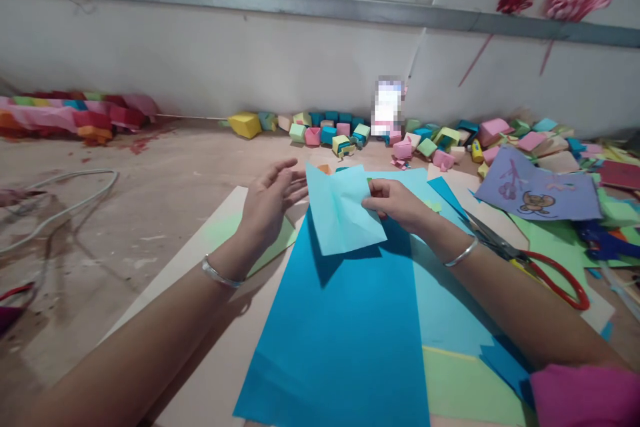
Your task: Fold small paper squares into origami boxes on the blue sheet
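A light-blue sheet of paper (345, 213) with fold creases is held up over the table. My right hand (395, 203) pinches its right edge between thumb and fingers. Just left of the sheet, my left hand (273, 203) has its fingers apart and pointing toward the paper; it grips nothing. Below both hands lies a large darker blue sheet (345, 333), shaded by the held paper. Pale pink paper (210, 353) and a light-green piece (280, 247) lie under and beside my left hand. More light-blue paper (445, 300) is spread beneath my right forearm.
Red-handled scissors (560, 277) rest right of my right forearm, near a purple drawn-on card (540, 190). Small folded paper boxes (327, 135) line the wall, with a lit phone (387, 107) among them. A pale cable (100, 173) curls at left.
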Available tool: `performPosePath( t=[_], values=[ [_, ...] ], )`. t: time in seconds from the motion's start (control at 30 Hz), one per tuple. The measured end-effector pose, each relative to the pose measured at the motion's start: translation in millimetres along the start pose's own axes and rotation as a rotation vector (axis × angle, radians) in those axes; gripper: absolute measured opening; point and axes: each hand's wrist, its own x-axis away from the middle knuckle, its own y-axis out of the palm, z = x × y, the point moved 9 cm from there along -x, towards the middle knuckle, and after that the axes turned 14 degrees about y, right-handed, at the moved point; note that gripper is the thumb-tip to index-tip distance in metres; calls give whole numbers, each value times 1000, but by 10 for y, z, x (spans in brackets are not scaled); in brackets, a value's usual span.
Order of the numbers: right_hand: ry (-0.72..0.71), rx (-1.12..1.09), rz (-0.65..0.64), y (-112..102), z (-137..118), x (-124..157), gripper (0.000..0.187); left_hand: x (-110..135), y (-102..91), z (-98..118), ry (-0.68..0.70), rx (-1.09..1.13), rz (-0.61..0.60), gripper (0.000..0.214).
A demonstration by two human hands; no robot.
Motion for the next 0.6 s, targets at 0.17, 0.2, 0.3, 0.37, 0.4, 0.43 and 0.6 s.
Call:
performPosePath(
  t=[0.17, 0.2, 0.3, 0.37, 0.4, 0.43, 0.6],
  values=[
    [-101, 37, 38, 30, -115, 68, 14, 210, 300, -200, -336, 237, -206, 69],
    [-127, 77, 91, 15, -144, 97, 13, 258, 347, -180, -352, 250, -236, 71],
    [-244, 249, 337, -40, -287, 266, 16, 376, 469, -63, -343, 260, -286, 73],
    [-336, 337, 435, 3, -398, 412, 20, 437, 569, 25, -312, 269, -339, 69],
    [-371, 360, 444, 43, -440, 468, 20, 452, 593, 50, -300, 269, -341, 64],
    [-393, 373, 439, 79, -467, 506, 19, 455, 582, 45, -304, 260, -309, 58],
    [-295, 250, 379, 5, -362, 387, 14, 453, 306, -230, -530, 197, -6, 29]
  ],
)
